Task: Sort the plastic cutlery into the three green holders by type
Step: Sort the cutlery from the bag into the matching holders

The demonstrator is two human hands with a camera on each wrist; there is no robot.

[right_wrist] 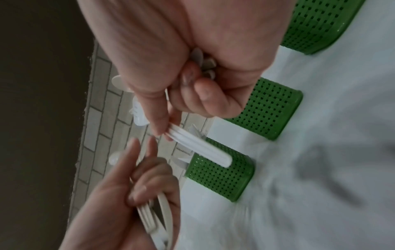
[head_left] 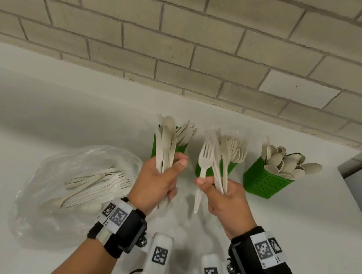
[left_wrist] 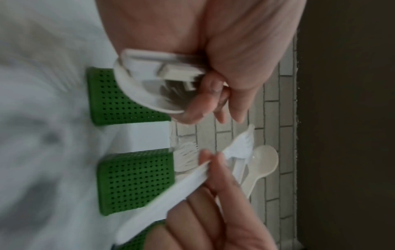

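Left hand (head_left: 158, 180) grips a bundle (head_left: 165, 148) of cutlery upright, fingers (head_left: 181, 160) curled round the handles, in front of the left holder (head_left: 157, 144), which contains knives. Right hand (head_left: 225, 197) holds several pieces by their handles and pinches one fork (head_left: 204, 163) between thumb and forefinger, tines up, in front of the middle holder (head_left: 231, 167), which contains forks. The right holder (head_left: 264, 181), filled with spoons, stands apart to the right. All three stand in a row on the white tabletop (head_left: 41, 107) near the brick wall (head_left: 189, 34). To the left lies a clear bag (head_left: 50, 211) with unsorted forks and spoons on it.
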